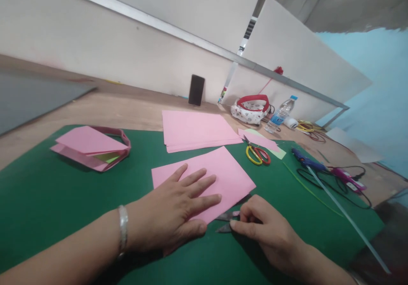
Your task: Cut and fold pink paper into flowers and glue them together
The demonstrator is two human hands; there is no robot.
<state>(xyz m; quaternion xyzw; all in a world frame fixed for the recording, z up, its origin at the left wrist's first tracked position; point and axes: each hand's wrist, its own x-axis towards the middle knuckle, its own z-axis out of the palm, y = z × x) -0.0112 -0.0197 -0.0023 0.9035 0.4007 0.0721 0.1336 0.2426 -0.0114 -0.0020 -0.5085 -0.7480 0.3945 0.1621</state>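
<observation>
Green mat [73, 204] spreads left | left hand [170, 206] on pink sheet [227, 172] | blades [225, 228] near edge

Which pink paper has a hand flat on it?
The front sheet, under the spread left hand; the stack behind, the scrap by the red-and-yellow scissors and the folded piece at left lie untouched.
</observation>
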